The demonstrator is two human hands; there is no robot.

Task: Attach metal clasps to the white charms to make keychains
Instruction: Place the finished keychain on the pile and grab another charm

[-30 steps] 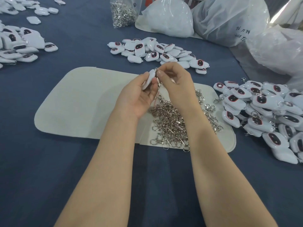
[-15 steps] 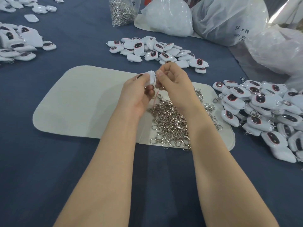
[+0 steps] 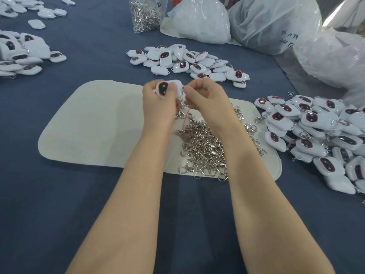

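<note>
Above the cream mat [image 3: 94,123], a white charm [image 3: 170,88] (dark face turned up) is held in the curled grip of the left hand [image 3: 158,103]. At its right edge, a metal clasp [image 3: 180,113] is pinched in the grip of the right hand [image 3: 207,99] and hangs between the hands. Loose clasps [image 3: 205,149] are heaped on the mat; more charms [image 3: 316,123] are piled on the blue counter [image 3: 59,214] at right.

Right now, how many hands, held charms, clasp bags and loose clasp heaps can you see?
hands: 2, left hand and right hand
held charm: 1
clasp bag: 1
clasp heap: 1
total: 5
</note>
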